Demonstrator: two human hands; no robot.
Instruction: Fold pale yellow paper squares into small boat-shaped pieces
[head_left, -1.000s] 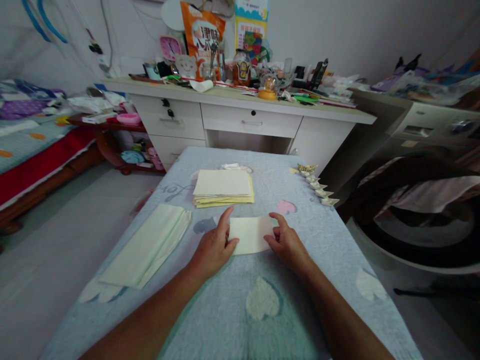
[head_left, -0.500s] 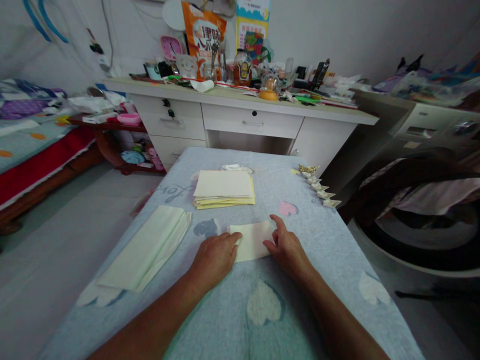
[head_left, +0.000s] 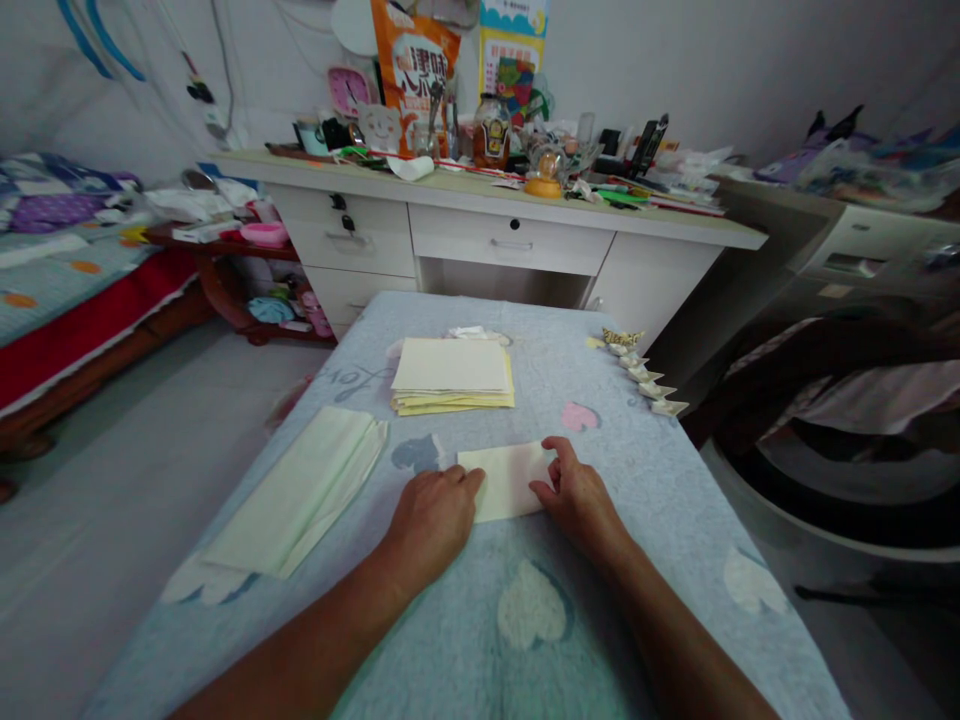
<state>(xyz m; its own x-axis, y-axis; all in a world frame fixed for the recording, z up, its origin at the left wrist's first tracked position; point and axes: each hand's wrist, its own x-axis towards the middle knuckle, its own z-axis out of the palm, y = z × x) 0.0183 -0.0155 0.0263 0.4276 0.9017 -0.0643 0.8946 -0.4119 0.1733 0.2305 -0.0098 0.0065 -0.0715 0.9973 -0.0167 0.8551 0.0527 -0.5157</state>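
A small cream rectangle of paper (head_left: 507, 482) lies flat on the cloth-covered table between my two hands. My left hand (head_left: 437, 510) is closed at its left end, thumb and fingers together on the edge. At the right end, my right hand (head_left: 581, 500) has its thumb and bent index finger apart, the index at the upper corner and the thumb on the paper near the lower part. Its other fingers curl out of sight. Beyond the paper rests a stack of cream and yellow sheets (head_left: 451, 366). Larger folded pale green paper (head_left: 300, 490) lies left of my left hand.
Several small folded paper pieces (head_left: 654, 388) stand in a row along the table's right edge. A cluttered white desk (head_left: 480, 215) is behind the table (head_left: 390, 640). To the right is a front-loading washing machine (head_left: 840, 260); a bed (head_left: 90, 290) is at left.
My right index finger has bent down toward the paper's upper right corner. My left thumb has drawn in toward its fingers at the left end. The view has shifted slightly.
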